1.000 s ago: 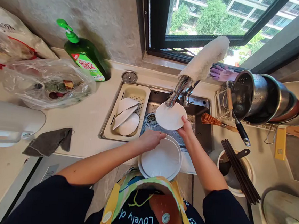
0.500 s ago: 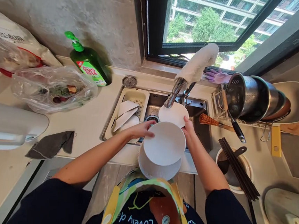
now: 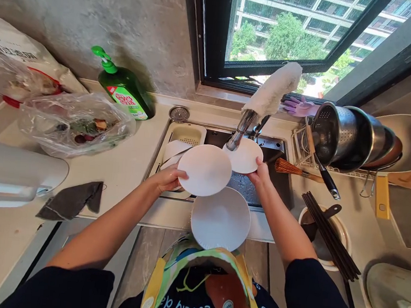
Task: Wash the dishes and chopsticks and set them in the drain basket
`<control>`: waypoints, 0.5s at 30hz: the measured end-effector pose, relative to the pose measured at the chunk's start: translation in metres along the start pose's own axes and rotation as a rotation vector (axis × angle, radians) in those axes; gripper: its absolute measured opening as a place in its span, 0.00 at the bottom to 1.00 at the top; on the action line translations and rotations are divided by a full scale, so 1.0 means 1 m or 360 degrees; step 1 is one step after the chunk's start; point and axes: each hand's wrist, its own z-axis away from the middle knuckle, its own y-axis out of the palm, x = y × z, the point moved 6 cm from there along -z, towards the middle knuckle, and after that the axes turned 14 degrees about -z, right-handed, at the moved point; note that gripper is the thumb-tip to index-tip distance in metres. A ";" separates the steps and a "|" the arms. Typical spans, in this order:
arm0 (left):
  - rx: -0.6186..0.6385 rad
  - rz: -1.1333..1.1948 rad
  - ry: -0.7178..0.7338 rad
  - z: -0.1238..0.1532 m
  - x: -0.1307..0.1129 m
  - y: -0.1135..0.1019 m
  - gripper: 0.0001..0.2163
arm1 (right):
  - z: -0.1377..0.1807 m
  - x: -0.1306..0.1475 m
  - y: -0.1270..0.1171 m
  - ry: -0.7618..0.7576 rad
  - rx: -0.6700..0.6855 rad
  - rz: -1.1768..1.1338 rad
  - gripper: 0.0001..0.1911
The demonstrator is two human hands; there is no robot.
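My left hand (image 3: 170,177) is closed on the left edge of a white plate (image 3: 205,170), held above the left part of the sink. My right hand (image 3: 259,173) grips a smaller white plate (image 3: 244,156) by its lower right edge, right under the faucet (image 3: 236,136). Another white plate (image 3: 220,218) lies at the counter's front edge, below the two held ones. Behind the left plate, a cream drain basket (image 3: 187,132) in the sink (image 3: 276,191) holds several white dishes (image 3: 174,150), partly hidden.
A brown whisk brush (image 3: 289,167) lies at the sink's right rim. Pots (image 3: 331,131) stand on a rack to the right, and dark chopsticks (image 3: 331,234) rest across a container. On the left are a green soap bottle (image 3: 125,89), a plastic bag (image 3: 75,123) and a grey cloth (image 3: 73,202).
My left hand has lifted its plate off the plate at the counter edge and carried it left and up. The right-hand plate has shifted slightly right under the faucet.
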 end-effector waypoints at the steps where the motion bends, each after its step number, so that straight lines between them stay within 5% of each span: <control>1: -0.0062 0.0018 -0.0006 -0.001 0.001 -0.006 0.37 | -0.001 0.000 0.000 -0.0002 0.0002 -0.0013 0.22; 8: -0.0473 -0.0174 0.0035 -0.013 -0.002 -0.016 0.40 | 0.002 0.006 0.000 -0.0044 -0.0066 -0.0052 0.23; 12: -0.0577 -0.0534 0.0098 -0.031 -0.001 -0.004 0.38 | 0.005 0.012 0.000 -0.0060 -0.0083 -0.0095 0.22; 15: -0.0646 -0.0954 0.0364 -0.044 -0.008 0.016 0.35 | 0.002 0.019 -0.003 -0.0103 -0.0075 -0.0086 0.23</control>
